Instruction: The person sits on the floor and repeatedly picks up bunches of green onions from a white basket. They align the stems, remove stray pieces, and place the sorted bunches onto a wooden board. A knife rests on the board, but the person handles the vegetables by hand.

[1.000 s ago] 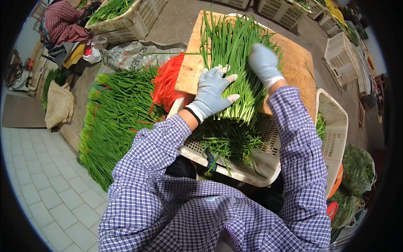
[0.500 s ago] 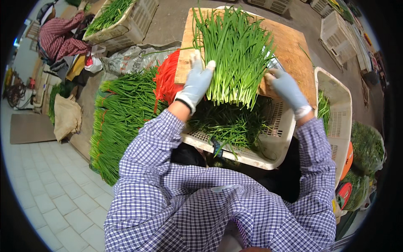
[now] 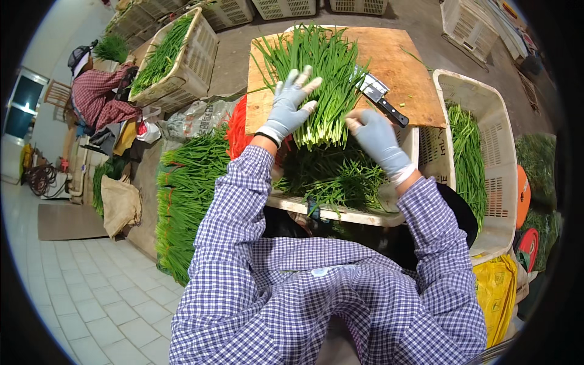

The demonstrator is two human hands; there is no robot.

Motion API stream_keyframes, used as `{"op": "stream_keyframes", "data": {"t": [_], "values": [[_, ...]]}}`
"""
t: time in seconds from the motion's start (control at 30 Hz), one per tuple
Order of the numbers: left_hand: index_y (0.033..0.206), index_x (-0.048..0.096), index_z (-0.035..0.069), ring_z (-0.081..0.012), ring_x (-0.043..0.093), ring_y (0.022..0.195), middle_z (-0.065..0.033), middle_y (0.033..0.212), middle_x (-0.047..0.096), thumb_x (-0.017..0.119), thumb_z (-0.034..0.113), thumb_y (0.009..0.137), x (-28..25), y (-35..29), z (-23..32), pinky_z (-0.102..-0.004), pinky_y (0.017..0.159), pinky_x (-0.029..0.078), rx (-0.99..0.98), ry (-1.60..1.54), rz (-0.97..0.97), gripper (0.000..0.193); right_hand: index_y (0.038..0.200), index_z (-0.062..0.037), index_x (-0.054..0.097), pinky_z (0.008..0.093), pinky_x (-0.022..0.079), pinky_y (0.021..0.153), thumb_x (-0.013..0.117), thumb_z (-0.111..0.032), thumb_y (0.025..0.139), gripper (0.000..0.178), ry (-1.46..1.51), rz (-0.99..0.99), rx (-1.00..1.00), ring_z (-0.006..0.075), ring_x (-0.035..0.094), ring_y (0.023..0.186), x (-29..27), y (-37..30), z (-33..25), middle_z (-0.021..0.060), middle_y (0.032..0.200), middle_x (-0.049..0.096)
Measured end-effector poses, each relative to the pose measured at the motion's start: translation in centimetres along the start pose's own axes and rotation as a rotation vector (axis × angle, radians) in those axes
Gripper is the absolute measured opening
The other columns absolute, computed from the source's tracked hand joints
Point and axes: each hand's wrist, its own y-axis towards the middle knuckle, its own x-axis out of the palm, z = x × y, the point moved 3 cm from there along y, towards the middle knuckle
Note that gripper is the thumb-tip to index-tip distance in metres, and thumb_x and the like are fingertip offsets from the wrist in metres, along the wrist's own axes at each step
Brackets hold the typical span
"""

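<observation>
A thick pile of garlic chives (image 3: 325,79) lies on the wooden board (image 3: 413,67), its pale cut ends toward me. My left hand (image 3: 291,104), gloved, rests on the left side of the pile with fingers spread. At the right of the cut ends is my gloved right hand (image 3: 376,141), fingers curled and thumb drawn in; whether something small is between them I cannot make out. A cleaver (image 3: 382,97) with a black handle lies on the board just beyond my right hand. Under the board's near edge stands a white crate (image 3: 347,214) holding loose green leaves.
Tied chive bundles (image 3: 188,213) are stacked at the left, beside red ties (image 3: 237,131). A long white crate (image 3: 502,158) with chives stands at the right. A person (image 3: 100,91) in a red checked shirt sits far left by another crate (image 3: 194,67).
The view has shifted. My left hand has moved from the pile's left edge onto it and spread out. My right hand has come in toward the cut ends, and the cleaver now shows fully.
</observation>
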Motion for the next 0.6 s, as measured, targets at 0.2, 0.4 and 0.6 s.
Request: {"op": "stream_keyframes", "data": {"t": [0.2,0.4,0.6], "values": [[0.145,0.051,0.027,-0.0344,0.023,0.150,-0.0029,0.159,0.036,0.055,0.012,0.090,3.3,-0.5,-2.5,-0.0565,0.120,0.011,-0.063,-0.176,-0.144,0.057,0.095,-0.0103,0.070,0.0433,0.053,0.077,0.072,-0.027,0.082,0.021,-0.270,-0.059,-0.144,0.0321,0.068,0.087,5.4,0.7,-3.2,0.0117,0.088,0.070],[0.143,0.053,0.027,-0.0323,0.021,0.151,0.0009,0.161,0.033,0.053,0.012,0.091,3.5,-0.1,-1.9,-0.0596,0.119,0.009,-0.097,-0.098,-0.196,0.054,0.088,-0.0094,0.070,0.0444,0.054,0.074,0.066,-0.021,0.084,0.013,-0.364,-0.090,-0.025,0.0340,0.069,0.084,6.2,1.4,-3.0,0.0124,0.086,0.071],[0.141,0.055,0.032,-0.0300,0.023,0.150,0.0017,0.160,0.034,0.053,0.025,0.095,4.6,0.1,-2.7,-0.0606,0.119,0.012,-0.079,-0.076,-0.163,0.047,0.083,-0.0128,0.070,0.0433,0.054,0.075,0.062,-0.023,0.083,0.013,-0.375,-0.678,-0.119,0.0335,0.069,0.082,5.1,-3.1,-6.7,0.0127,0.082,0.070]]}}
